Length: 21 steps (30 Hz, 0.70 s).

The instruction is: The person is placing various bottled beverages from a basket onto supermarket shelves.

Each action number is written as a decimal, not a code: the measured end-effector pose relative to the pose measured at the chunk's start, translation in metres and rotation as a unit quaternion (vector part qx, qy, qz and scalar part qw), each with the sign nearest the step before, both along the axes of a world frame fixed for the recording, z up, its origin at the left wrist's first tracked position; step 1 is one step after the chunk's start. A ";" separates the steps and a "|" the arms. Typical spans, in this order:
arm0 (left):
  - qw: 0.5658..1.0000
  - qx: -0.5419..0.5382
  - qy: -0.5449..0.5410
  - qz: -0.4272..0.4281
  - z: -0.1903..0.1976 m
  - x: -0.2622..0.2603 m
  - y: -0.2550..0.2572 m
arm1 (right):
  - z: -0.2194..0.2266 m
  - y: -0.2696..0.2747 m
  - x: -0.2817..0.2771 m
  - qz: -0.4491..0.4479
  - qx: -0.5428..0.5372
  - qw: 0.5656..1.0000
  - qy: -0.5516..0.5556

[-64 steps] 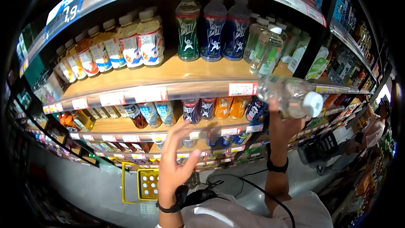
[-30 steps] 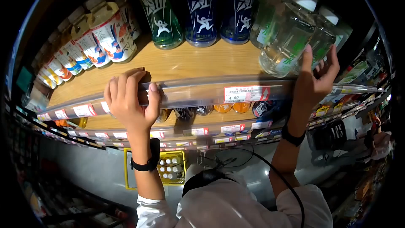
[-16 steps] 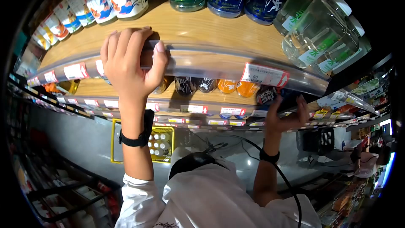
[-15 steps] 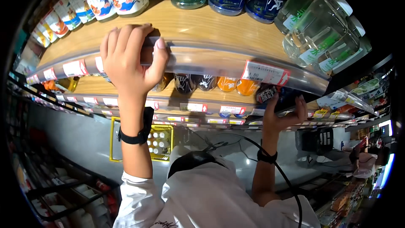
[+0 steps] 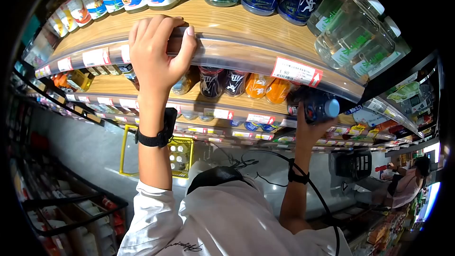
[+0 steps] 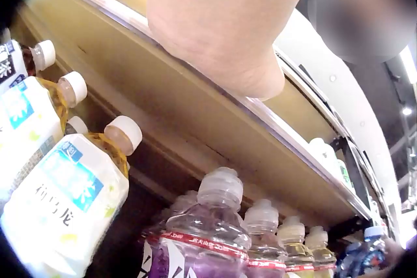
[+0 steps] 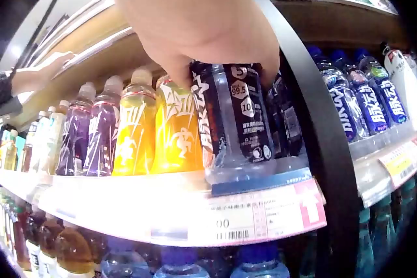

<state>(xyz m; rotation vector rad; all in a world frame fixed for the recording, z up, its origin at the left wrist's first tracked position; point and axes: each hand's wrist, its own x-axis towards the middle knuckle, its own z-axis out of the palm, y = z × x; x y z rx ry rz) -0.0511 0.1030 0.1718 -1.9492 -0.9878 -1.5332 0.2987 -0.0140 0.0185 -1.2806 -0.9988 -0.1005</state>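
My left hand [image 5: 159, 50] grips the front edge of the wooden shelf [image 5: 227, 47], its fingers over the top. Lower and to the right, my right hand [image 5: 310, 130] holds a dark-labelled drink bottle [image 5: 316, 108] with a light-blue cap. In the right wrist view this bottle [image 7: 236, 121] stands at the front of the lower shelf, just behind a price tag [image 7: 260, 216]. My right hand [image 7: 202, 24] reaches down over its upper part, hiding the cap there. Orange drink bottles [image 7: 177, 128] stand close beside it.
Clear bottles with green lettering [image 5: 353, 33] stand at the upper shelf's right end. A dark upright post [image 7: 319, 115] divides the shelving. On the floor are a yellow basket [image 5: 190, 159] with bottles and a black basket [image 5: 353, 165]. A person [image 5: 407, 180] is at far right.
My right hand, earlier carrying a clear bottle, let it go on the upper shelf, came down and took hold of the dark-labelled bottle. My left hand went from mid-air to the shelf edge.
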 end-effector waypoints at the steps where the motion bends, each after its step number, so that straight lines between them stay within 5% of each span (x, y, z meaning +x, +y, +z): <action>1: 1.000 -0.004 -0.004 0.000 -0.001 0.001 0.000 | -0.009 -0.004 0.001 0.002 0.002 1.000 0.000; 11: 1.000 -0.023 -0.008 0.001 0.001 0.001 -0.003 | -0.026 -0.031 -0.019 0.019 -0.025 0.994 -0.102; 17: 0.998 -0.051 0.024 -0.005 0.006 -0.001 -0.011 | -0.021 -0.025 -0.032 0.031 0.028 0.999 -0.017; 19: 0.996 -0.073 0.041 -0.003 0.008 -0.002 -0.017 | -0.017 -0.030 -0.034 -0.033 -0.079 0.993 -0.076; 21: 0.997 -0.062 0.053 -0.009 0.010 -0.002 -0.019 | -0.023 -0.027 -0.030 -0.029 -0.041 0.993 -0.111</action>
